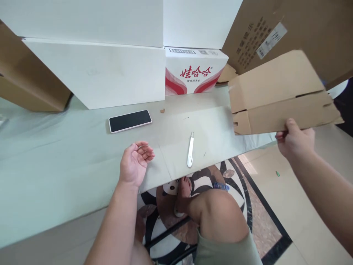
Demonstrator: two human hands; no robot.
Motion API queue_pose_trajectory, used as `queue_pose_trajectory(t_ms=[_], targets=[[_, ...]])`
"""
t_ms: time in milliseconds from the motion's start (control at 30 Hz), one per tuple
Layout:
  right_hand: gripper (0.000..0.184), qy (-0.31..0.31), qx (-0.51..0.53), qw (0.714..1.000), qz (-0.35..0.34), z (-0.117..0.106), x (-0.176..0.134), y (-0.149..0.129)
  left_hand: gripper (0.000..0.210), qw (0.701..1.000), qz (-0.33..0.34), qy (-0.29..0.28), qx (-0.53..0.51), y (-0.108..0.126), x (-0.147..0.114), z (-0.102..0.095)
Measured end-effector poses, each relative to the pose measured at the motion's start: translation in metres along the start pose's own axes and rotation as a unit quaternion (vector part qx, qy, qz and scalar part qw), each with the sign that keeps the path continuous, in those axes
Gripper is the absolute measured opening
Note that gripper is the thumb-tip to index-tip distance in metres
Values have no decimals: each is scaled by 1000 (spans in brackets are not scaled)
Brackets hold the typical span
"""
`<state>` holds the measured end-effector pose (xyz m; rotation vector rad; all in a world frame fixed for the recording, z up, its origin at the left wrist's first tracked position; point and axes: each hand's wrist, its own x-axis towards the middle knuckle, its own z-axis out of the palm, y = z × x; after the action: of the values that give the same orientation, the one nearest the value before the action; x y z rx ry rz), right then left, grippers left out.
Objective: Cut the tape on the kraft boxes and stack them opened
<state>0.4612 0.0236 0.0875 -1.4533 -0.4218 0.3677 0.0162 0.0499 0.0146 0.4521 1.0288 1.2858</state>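
Note:
My right hand (296, 140) grips the lower edge of a flat brown piece of cardboard (278, 84), thumb on top. The cardboard has fold lines and slotted tabs and is raised at the right side of the table. Over the table's front, my left hand (136, 162) rests palm up with loosely curled fingers and nothing in it. A white utility knife (190, 151) lies between the two hands, its tip pointing away from me. Beyond my left hand is a phone (130, 121) with a dark screen.
White panels (104, 73) and a white-and-red carton (193, 71) stand at the back of the table (68, 154). Large brown boxes (261, 33) flank them. A small brown scrap (162, 110) lies near the phone. My knee (223, 213) is below the front edge.

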Motion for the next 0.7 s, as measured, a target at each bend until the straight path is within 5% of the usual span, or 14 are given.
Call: queue_pose_trajectory(t_ms=[133,233,333,433,567,700], targets=[[24,13,-22,999,-25,63,62,-18,27,1000,-3,6,-13,-2,4,3],[27,-38,-37,998,-16,118,105,-28,29,1000,-7,9,-22,-2,5,4],[20,-100,-112,988,-21,149,112,-10,32,999,3,3,-32,0,6,2],[16,-176,-244,952,-46,139,76,41,34,999,19,4,-50,3,7,-1],[21,-245,-359,894,-111,95,10,111,35,997,33,-2,-72,4,5,-4],[31,-290,-437,827,-199,74,-21,135,35,996,40,-17,-78,5,-1,-6]])
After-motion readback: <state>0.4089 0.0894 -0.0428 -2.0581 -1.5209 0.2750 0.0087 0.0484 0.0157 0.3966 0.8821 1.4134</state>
